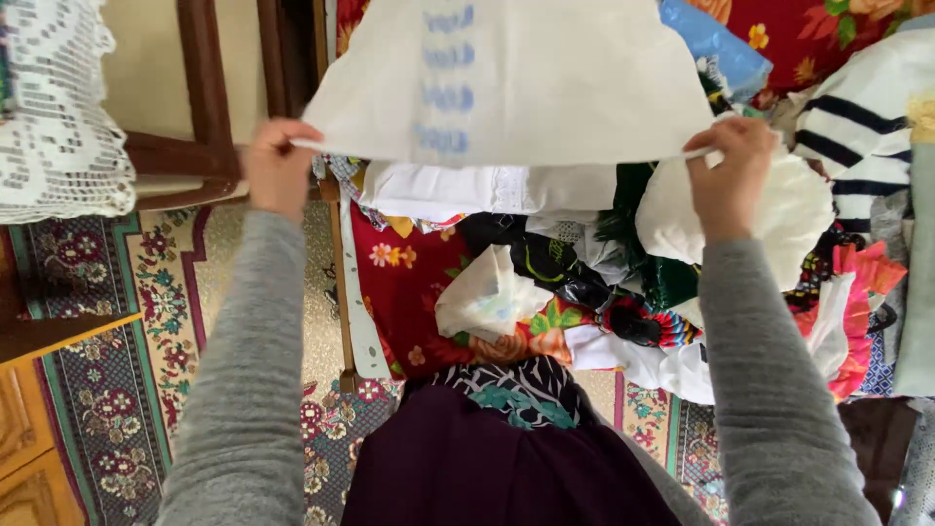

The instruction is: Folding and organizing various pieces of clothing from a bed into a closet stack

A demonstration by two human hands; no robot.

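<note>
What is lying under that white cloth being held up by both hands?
Under the white cloth, a heap of clothes shows: white, black and flowered pieces on a red flowered cover. The left hand and right hand grip its lower edge. Whatever lies directly behind the cloth is hidden.

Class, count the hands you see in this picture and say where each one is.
2. The left hand grips the left corner of the white cloth; the right hand grips its right corner. None seem hidden.
</note>
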